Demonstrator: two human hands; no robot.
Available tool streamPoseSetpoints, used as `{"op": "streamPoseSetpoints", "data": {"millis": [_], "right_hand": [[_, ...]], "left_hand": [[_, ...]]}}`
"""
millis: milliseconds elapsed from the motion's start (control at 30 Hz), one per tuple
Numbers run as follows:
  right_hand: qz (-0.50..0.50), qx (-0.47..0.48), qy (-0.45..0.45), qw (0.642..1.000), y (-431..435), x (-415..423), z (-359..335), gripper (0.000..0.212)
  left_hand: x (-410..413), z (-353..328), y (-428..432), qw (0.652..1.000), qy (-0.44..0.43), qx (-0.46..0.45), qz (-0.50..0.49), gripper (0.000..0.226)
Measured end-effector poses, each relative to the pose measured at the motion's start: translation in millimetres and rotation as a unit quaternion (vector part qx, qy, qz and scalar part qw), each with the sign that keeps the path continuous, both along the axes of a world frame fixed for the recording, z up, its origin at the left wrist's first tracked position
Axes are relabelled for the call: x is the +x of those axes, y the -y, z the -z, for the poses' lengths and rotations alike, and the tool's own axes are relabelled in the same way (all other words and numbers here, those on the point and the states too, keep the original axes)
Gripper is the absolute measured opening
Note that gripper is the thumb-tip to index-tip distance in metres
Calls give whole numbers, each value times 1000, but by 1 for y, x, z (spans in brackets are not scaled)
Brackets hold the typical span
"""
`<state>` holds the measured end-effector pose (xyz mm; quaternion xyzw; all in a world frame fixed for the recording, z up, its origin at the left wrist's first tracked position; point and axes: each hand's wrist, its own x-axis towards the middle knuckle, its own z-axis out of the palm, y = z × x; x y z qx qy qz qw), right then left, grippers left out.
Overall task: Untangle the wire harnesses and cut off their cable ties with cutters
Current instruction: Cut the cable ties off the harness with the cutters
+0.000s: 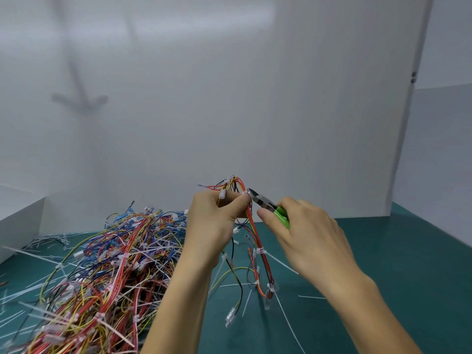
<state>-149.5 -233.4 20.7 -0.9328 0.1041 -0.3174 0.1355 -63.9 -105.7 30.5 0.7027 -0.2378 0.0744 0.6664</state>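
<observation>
The left hand (213, 221) holds a thin harness (256, 235) of red and yellow wires above the teal mat (396, 277), fingers curled round it. The right hand (309, 236) grips the green-handled cutters (265, 204), whose pointed metal tip is at a small white tie (245, 193). A tangled, many-coloured pile (107, 272) lies at the left on the mat.

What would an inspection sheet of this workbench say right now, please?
Surface: green mat covers the bench.
Job's things: wire harness held up; green-handled cutters with tip at its white cable tie.
Clutter: loose tie strips scattered on mat.
Hands: left hand grips harness; right hand holds cutters.
Cables: tangled harness pile at left.
Surroundings: white panels behind; white box far left.
</observation>
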Motion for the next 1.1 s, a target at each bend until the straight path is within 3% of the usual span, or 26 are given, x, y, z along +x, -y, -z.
{"op": "streamPoseSetpoints", "data": {"millis": [300, 667, 1100], "right_hand": [[22, 14, 12, 1000, 0, -1, -2, 49], [-37, 155, -20, 987, 2, 0, -6, 65], [-107, 283, -51, 952, 8, 6, 1, 58]], "left_hand": [[-6, -4, 1, 1000, 7, 14, -4, 19], [-6, -6, -2, 998, 40, 47, -3, 17], [-8, -7, -2, 995, 58, 73, -25, 17]]}}
